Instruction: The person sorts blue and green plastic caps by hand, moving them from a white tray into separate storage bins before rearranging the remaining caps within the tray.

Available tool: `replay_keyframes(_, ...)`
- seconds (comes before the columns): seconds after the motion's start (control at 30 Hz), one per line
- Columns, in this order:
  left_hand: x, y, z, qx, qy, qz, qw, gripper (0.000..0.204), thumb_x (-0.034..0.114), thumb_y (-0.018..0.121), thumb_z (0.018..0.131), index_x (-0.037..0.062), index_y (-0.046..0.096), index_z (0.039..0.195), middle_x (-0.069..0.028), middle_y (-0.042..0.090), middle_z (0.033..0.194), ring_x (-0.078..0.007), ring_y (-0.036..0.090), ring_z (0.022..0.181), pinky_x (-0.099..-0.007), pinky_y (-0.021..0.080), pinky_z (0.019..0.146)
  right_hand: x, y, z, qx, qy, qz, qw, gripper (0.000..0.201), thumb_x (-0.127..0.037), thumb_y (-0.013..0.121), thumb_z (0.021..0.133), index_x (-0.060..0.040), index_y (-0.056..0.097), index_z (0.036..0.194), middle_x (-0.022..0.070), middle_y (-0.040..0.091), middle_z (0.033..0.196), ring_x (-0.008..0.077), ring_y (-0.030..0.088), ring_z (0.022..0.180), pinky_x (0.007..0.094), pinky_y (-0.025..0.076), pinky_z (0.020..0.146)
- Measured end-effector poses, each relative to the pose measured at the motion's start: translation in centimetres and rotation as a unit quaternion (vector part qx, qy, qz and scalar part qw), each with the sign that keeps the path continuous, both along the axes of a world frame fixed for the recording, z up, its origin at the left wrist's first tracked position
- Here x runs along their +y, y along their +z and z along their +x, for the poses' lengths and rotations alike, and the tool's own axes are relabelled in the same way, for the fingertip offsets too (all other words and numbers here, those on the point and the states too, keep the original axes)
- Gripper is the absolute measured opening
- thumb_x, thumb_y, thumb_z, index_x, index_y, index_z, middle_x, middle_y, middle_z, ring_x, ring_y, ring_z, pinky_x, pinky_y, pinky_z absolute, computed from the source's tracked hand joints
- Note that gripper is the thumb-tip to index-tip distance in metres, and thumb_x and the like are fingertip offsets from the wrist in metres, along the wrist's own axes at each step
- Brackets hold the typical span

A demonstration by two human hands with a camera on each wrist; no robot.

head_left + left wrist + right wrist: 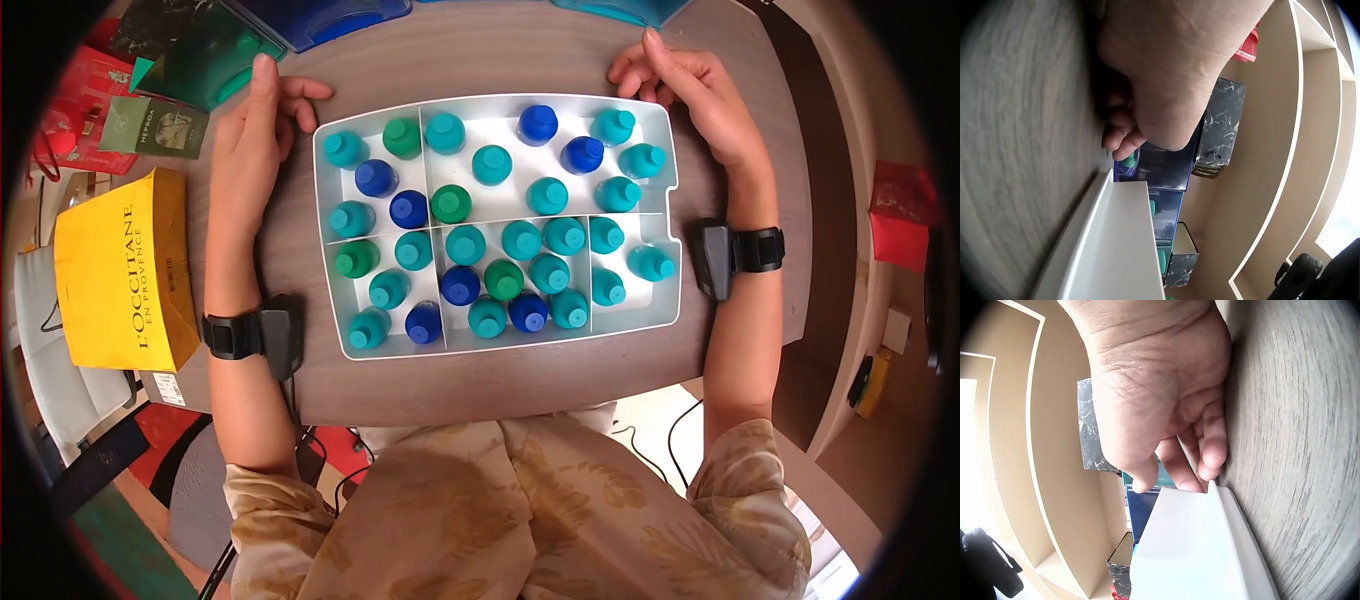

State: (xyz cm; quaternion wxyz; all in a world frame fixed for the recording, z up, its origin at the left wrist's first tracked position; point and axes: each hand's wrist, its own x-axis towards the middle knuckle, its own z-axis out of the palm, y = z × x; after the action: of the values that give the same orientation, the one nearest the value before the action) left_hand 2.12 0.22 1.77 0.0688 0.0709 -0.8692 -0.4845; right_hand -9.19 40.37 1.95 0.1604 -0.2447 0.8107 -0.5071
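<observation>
A white divided tray (640,316) lies on the table. Standing in its compartments are many small bottles or caps, among them teal ones (492,165), dark blue ones (538,125) and green ones (402,138). My left hand (255,135) rests on its side by the tray's far left corner, thumb up, fingers loosely bent and holding nothing. Across from it, my right hand (705,95) lies by the far right corner with relaxed, bent fingers and nothing in its grasp. In the right wrist view the fingertips (1210,465) are right at the tray's rim (1225,512).
Along the far edge stand a green bin (215,65), a blue bin (330,20) and a teal bin (625,8). To the left are a yellow paper bag (125,270), a small green box (155,127) and a red bag (85,100). Shelving (1272,144) rises behind.
</observation>
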Motion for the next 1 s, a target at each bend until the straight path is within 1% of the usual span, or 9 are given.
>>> replay_keyframes(0.27, -0.3, -0.2, -0.3, -0.016, 0.009, -0.004, 1.000, 0.073, 0.058, 0.033, 0.114, 0.0033, 0.080, 0.105, 0.0031, 0.060, 0.078, -0.0038, 0.041, 0.064, -0.0218, 0.031, 0.060, 0.0, 0.0, -0.1, -0.013, 0.002, -0.012, 1.000, 0.061, -0.056, 0.055, 0.109, -0.0060, 0.079, 0.082, -0.0009, 0.076, 0.091, 0.0064, 0.057, 0.074, 0.0223, 0.045, 0.067)
replay_keyframes(0.47, 0.4, 0.2, -0.1, -0.026, 0.029, -0.007, 0.999, 0.074, 0.058, 0.032, 0.114, 0.0025, 0.080, 0.105, 0.0031, 0.059, 0.078, -0.0043, 0.040, 0.064, -0.0220, 0.030, 0.059, 0.0, -0.2, -0.1, -0.012, -0.013, -0.014, 1.000, 0.061, -0.056, 0.056, 0.108, -0.0052, 0.079, 0.082, -0.0009, 0.075, 0.089, 0.0065, 0.057, 0.074, 0.0226, 0.045, 0.066)
replay_keyframes(0.57, 0.2, 0.0, -0.1, -0.033, 0.034, -0.001, 0.999, 0.074, 0.058, 0.032, 0.115, 0.0024, 0.080, 0.105, 0.0033, 0.059, 0.078, -0.0044, 0.039, 0.064, -0.0220, 0.028, 0.059, 0.0, -0.1, -0.1, -0.010, -0.001, -0.019, 1.000, 0.061, -0.054, 0.056, 0.109, -0.0044, 0.079, 0.082, -0.0005, 0.075, 0.090, 0.0066, 0.057, 0.074, 0.0223, 0.045, 0.066)
replay_keyframes(0.77, 0.8, 0.4, -0.1, -0.048, 0.055, -0.002, 0.997, 0.076, 0.059, 0.030, 0.115, 0.0016, 0.078, 0.106, 0.0031, 0.059, 0.079, -0.0044, 0.038, 0.063, -0.0222, 0.027, 0.059, 0.0, 0.0, 0.0, -0.016, 0.002, -0.031, 0.999, 0.058, -0.049, 0.056, 0.111, -0.0030, 0.078, 0.082, -0.0001, 0.073, 0.089, 0.0067, 0.056, 0.074, 0.0221, 0.045, 0.064)
replay_keyframes(0.87, 0.8, 0.5, -0.1, -0.056, 0.067, -0.005, 0.996, 0.077, 0.060, 0.029, 0.115, 0.0013, 0.078, 0.106, 0.0032, 0.059, 0.079, -0.0045, 0.038, 0.063, -0.0222, 0.027, 0.059, 0.2, 0.0, -0.1, -0.014, 0.006, -0.003, 1.000, 0.061, -0.045, 0.045, 0.115, -0.0024, 0.076, 0.084, 0.0028, 0.075, 0.101, 0.0073, 0.058, 0.076, 0.0222, 0.047, 0.067)
replay_keyframes(0.97, 0.6, 0.3, -0.2, -0.059, 0.067, -0.013, 0.996, 0.078, 0.061, 0.028, 0.114, 0.0014, 0.078, 0.106, 0.0033, 0.059, 0.079, -0.0044, 0.038, 0.063, -0.0221, 0.027, 0.059, 0.2, 0.0, 0.0, -0.019, -0.001, -0.006, 1.000, 0.062, -0.044, 0.045, 0.115, -0.0015, 0.076, 0.083, 0.0034, 0.075, 0.103, 0.0074, 0.057, 0.076, 0.0227, 0.047, 0.068)
replay_keyframes(1.0, 0.6, 0.3, -0.2, -0.061, 0.065, -0.010, 0.996, 0.078, 0.061, 0.028, 0.115, 0.0015, 0.078, 0.106, 0.0033, 0.059, 0.079, -0.0044, 0.038, 0.063, -0.0221, 0.027, 0.059, 0.1, 0.0, 0.0, -0.024, -0.002, -0.017, 1.000, 0.059, -0.044, 0.048, 0.114, -0.0020, 0.076, 0.083, 0.0024, 0.074, 0.100, 0.0072, 0.057, 0.076, 0.0227, 0.046, 0.067)
